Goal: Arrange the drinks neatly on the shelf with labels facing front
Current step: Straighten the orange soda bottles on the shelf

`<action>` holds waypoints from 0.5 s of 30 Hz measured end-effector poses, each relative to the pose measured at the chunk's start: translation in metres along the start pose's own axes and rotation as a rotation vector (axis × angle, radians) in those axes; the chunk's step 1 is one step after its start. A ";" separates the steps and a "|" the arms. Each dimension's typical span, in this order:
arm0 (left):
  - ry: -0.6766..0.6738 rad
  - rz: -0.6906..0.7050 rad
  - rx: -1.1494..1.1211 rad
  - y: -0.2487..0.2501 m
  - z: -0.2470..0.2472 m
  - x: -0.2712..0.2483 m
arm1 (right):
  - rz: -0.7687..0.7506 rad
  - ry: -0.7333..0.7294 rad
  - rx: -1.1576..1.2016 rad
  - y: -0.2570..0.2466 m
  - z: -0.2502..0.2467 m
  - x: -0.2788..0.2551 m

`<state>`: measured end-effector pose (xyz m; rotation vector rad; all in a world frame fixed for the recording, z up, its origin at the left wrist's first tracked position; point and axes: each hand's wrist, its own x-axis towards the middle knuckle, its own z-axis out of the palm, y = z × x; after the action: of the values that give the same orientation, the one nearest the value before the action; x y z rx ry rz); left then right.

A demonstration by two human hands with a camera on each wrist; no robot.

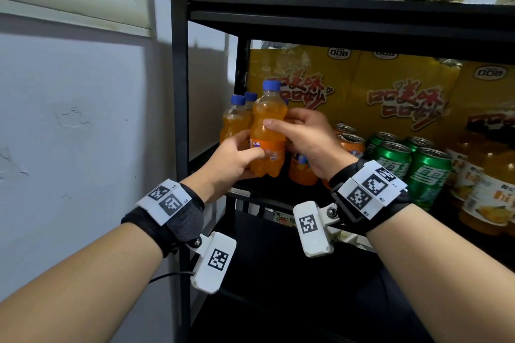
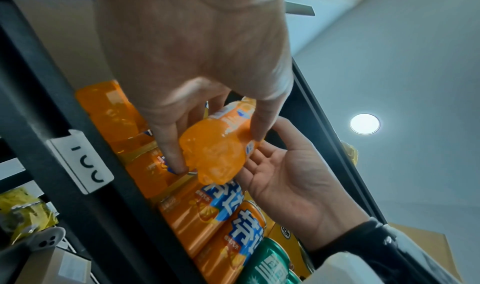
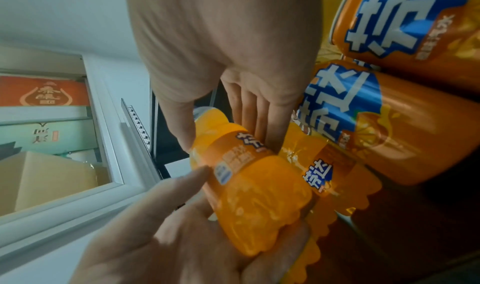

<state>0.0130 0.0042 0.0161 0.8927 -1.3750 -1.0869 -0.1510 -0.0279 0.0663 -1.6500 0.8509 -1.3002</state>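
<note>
Your left hand [image 1: 232,160] and right hand [image 1: 303,138] both grip the orange soda bottle [image 1: 267,136], fingers curled round its label and shoulder. You hold it upright at the shelf's [image 1: 348,12] left front, just before two like bottles [image 1: 237,120]; whether its base touches the board is unclear. Orange cans [image 1: 351,142] stand beside.

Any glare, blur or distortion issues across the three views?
Head: sharp, wide-angle bend in the shelf post, shelf interior shadowed. Left wrist: ceiling light blown out, left hand soft. Right wrist: right hand and orange cans blurred close up.
</note>
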 end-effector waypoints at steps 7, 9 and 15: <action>0.030 0.057 0.059 -0.005 0.001 -0.002 | -0.008 -0.011 -0.030 -0.001 0.002 -0.002; -0.031 0.018 0.051 -0.006 0.000 -0.002 | -0.012 -0.001 -0.046 -0.002 0.000 -0.002; 0.004 0.055 -0.019 -0.011 0.000 -0.003 | -0.023 0.039 0.024 -0.001 -0.001 -0.003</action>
<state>0.0126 0.0038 0.0048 0.8379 -1.3755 -1.0539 -0.1530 -0.0248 0.0657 -1.6245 0.8386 -1.3578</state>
